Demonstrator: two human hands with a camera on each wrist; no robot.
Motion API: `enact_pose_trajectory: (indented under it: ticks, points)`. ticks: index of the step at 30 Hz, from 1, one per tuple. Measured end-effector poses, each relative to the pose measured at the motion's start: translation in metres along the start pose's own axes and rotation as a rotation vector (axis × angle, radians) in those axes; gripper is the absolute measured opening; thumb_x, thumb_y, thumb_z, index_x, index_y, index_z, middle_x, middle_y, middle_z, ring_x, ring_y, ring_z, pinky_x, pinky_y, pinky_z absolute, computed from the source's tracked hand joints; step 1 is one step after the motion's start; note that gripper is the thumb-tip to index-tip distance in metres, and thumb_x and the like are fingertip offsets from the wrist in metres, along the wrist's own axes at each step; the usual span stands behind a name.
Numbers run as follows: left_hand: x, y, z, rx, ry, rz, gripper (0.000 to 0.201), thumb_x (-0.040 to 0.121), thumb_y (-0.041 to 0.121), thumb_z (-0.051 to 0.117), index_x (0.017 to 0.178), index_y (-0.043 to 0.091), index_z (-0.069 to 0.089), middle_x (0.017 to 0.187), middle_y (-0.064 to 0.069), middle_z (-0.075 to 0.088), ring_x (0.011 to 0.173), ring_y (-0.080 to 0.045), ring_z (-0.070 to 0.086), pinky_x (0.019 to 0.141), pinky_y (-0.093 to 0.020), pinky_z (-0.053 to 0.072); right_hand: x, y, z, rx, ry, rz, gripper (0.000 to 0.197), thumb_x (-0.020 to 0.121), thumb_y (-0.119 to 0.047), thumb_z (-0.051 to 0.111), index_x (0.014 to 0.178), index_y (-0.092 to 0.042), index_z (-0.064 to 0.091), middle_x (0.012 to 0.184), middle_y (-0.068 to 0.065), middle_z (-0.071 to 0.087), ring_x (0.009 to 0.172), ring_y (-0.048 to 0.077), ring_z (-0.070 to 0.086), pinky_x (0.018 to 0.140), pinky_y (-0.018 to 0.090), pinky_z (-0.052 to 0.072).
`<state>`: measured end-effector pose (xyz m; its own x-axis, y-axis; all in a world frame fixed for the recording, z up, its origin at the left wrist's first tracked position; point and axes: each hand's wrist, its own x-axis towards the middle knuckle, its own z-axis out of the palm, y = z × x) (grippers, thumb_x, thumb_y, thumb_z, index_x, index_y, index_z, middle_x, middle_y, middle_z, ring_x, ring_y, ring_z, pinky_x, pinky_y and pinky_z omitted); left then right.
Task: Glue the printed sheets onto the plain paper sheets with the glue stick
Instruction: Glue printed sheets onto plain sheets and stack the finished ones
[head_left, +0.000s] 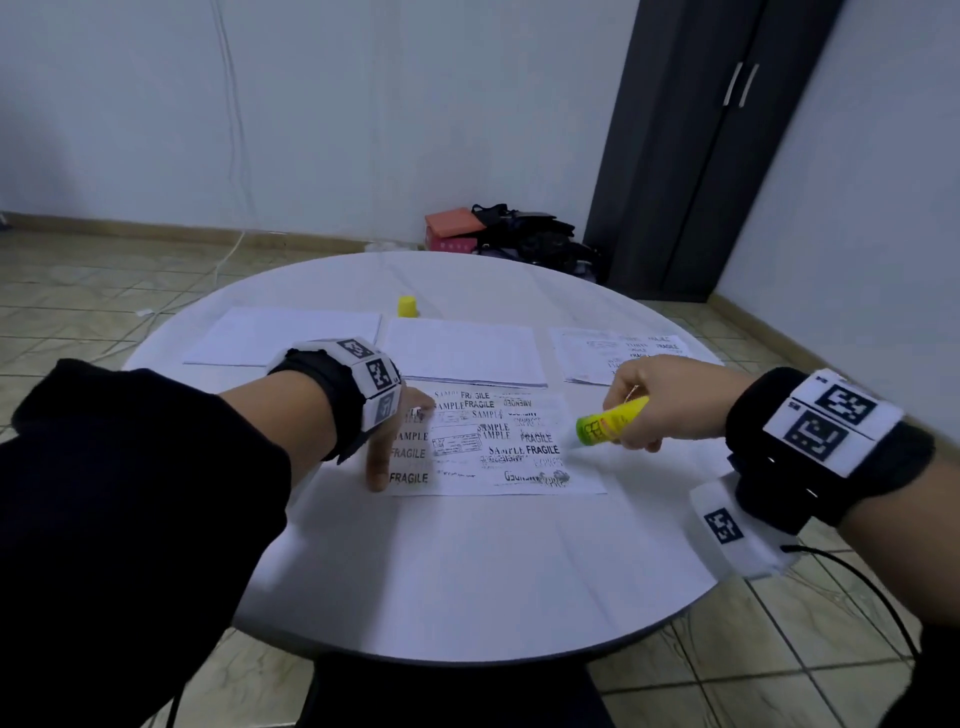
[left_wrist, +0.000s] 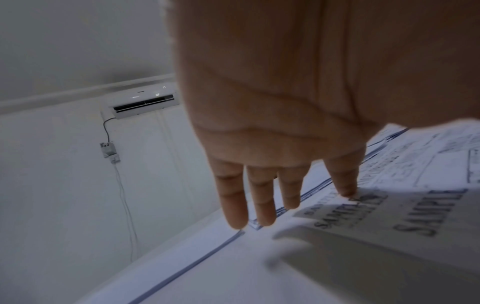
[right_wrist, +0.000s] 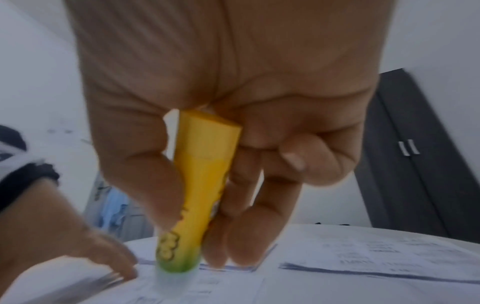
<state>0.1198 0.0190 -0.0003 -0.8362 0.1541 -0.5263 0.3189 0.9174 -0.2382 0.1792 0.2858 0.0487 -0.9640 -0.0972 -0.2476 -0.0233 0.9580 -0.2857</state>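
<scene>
Right hand (head_left: 660, 402) grips the glue stick (head_left: 613, 421), tip on the printed sheet (head_left: 498, 441); left hand (head_left: 400, 436), fingers straight, presses the sheet's left edge.

Glue stick (right_wrist: 193, 207) tip — blurred; contact with sheet (right_wrist: 233, 288) unclear.

A round white table (head_left: 467, 571) carries a printed sheet (head_left: 498, 441) near its middle, two plain paper sheets (head_left: 283, 335) (head_left: 462, 351) behind it, a stack of printed sheets (head_left: 623, 353) far right, and a yellow cap (head_left: 407, 306) standing beyond the plain sheets
</scene>
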Motion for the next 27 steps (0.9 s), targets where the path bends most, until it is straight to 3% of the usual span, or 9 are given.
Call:
enact_pose_trajectory:
  ticks: [3,5,10,14,16,20,22,25,27]
  points:
    - [-0.002,-0.001,0.002,-0.042,0.015,0.008,0.104,0.057,0.034,0.09,0.141,0.026,0.03,0.137,-0.002,0.046,0.112,-0.02,0.049,0.088,-0.033,0.039,0.006,0.006,-0.006,0.041,0.103,0.045,0.02,0.074,-0.036,0.069,0.084,-0.021,0.063,0.074,0.0,0.069,0.071,0.014,0.057,0.065,0.027,0.041]
    - [-0.003,-0.002,0.004,-0.07,0.05,0.008,0.104,0.057,0.033,0.091,0.141,0.025,0.029,0.136,-0.002,0.046,0.119,-0.023,0.049,0.086,-0.03,0.037,0.016,0.008,-0.007,0.047,0.128,0.101,0.045,0.078,-0.055,0.058,0.09,-0.012,0.067,0.086,0.002,0.065,0.077,0.018,0.055,0.07,0.028,0.04]
    - [-0.008,-0.003,0.009,-0.065,0.108,-0.004,0.121,0.052,0.038,0.092,0.147,0.032,0.017,0.139,-0.003,0.045,0.124,-0.026,0.049,0.1,-0.038,0.041,0.04,0.012,0.001,0.076,0.158,0.206,0.054,0.09,-0.05,0.049,0.115,-0.004,0.065,0.114,0.01,0.062,0.093,0.023,0.057,0.081,0.028,0.039]
    - [-0.01,-0.007,0.011,-0.106,0.102,0.009,0.123,0.053,0.035,0.091,0.147,0.031,0.012,0.139,-0.004,0.046,0.12,-0.026,0.052,0.097,-0.038,0.044,0.054,0.009,0.006,0.176,0.187,0.297,0.044,0.09,-0.041,0.055,0.11,-0.002,0.063,0.093,0.009,0.059,0.07,0.02,0.051,0.056,0.024,0.034]
    - [-0.011,-0.007,0.012,-0.136,0.094,0.0,0.125,0.056,0.033,0.091,0.149,0.03,0.007,0.141,-0.005,0.046,0.119,-0.026,0.053,0.095,-0.035,0.045,0.061,0.01,0.008,0.229,0.214,0.328,0.036,0.088,-0.037,0.058,0.103,-0.004,0.061,0.092,0.012,0.066,0.07,0.022,0.054,0.054,0.026,0.034]
    - [-0.012,-0.006,0.013,-0.189,0.076,-0.044,0.143,0.059,0.034,0.089,0.146,0.03,-0.025,0.154,-0.006,0.03,0.135,-0.025,0.039,0.106,-0.036,0.036,0.064,0.011,0.009,0.273,0.188,0.364,0.02,0.088,-0.026,0.056,0.091,-0.007,0.057,0.082,0.01,0.069,0.056,0.017,0.05,0.052,0.024,0.036]
    - [-0.011,-0.006,0.012,-0.201,0.067,-0.054,0.146,0.058,0.033,0.09,0.144,0.03,-0.028,0.155,-0.005,0.029,0.137,-0.024,0.036,0.108,-0.039,0.035,0.064,0.01,0.01,0.261,0.162,0.374,0.017,0.088,-0.025,0.056,0.089,-0.008,0.056,0.094,0.011,0.071,0.064,0.018,0.054,0.058,0.025,0.041]
    - [-0.01,-0.005,0.011,-0.2,0.061,-0.058,0.148,0.056,0.034,0.091,0.144,0.03,-0.028,0.156,-0.004,0.026,0.139,-0.023,0.033,0.11,-0.041,0.033,0.064,0.01,0.013,0.249,0.127,0.396,0.021,0.088,-0.026,0.057,0.098,-0.007,0.058,0.104,0.012,0.07,0.092,0.025,0.063,0.083,0.03,0.048]
    - [-0.011,-0.005,0.011,-0.191,0.069,-0.057,0.149,0.055,0.036,0.091,0.145,0.029,-0.028,0.157,-0.004,0.024,0.141,-0.023,0.03,0.111,-0.042,0.031,0.063,0.008,0.015,0.252,0.121,0.4,0.024,0.089,-0.026,0.056,0.102,-0.006,0.058,0.103,0.014,0.071,0.091,0.025,0.063,0.085,0.03,0.046]
